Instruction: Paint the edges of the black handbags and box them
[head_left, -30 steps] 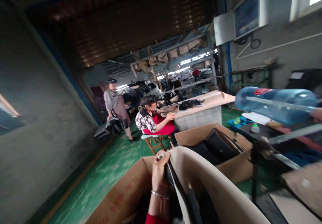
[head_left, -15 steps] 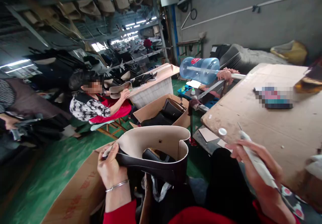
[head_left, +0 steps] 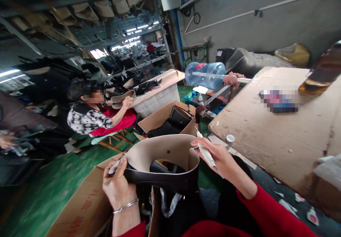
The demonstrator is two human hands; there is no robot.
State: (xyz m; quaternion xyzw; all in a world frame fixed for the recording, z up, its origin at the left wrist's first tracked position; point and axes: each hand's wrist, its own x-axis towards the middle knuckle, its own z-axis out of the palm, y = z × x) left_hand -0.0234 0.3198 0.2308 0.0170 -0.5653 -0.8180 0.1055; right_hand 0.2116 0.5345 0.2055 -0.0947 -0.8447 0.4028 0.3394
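Note:
My left hand point(head_left: 119, 185) grips the left end of a boot upper point(head_left: 162, 176), thumb on the inside edge. The upper is dark outside with a beige lining, and it curves into an open loop over my lap. At its far right end is my right hand point(head_left: 217, 155), closed around a white pen-shaped tool point(head_left: 206, 152) with a thin metal tip pointing up and away. Fingertips of that hand are at the upper's right rim; whether they touch it I cannot tell. Beneath the upper stands a cardboard box point(head_left: 87, 201) with dark pieces in it.
On my right is a cardboard-covered table point(head_left: 255, 130) with a phone point(head_left: 279, 101), a bottle of amber liquid point(head_left: 319, 72) and a white cap point(head_left: 230, 138). Ahead, another box point(head_left: 149, 121) holds dark boot parts. A co-worker point(head_left: 93, 113) sits at left. A water jug point(head_left: 205, 74) lies beyond.
My right hand has moved left with the white tool, from beside the table to the upper's right end. My left hand keeps its grip. The view has shifted slightly right.

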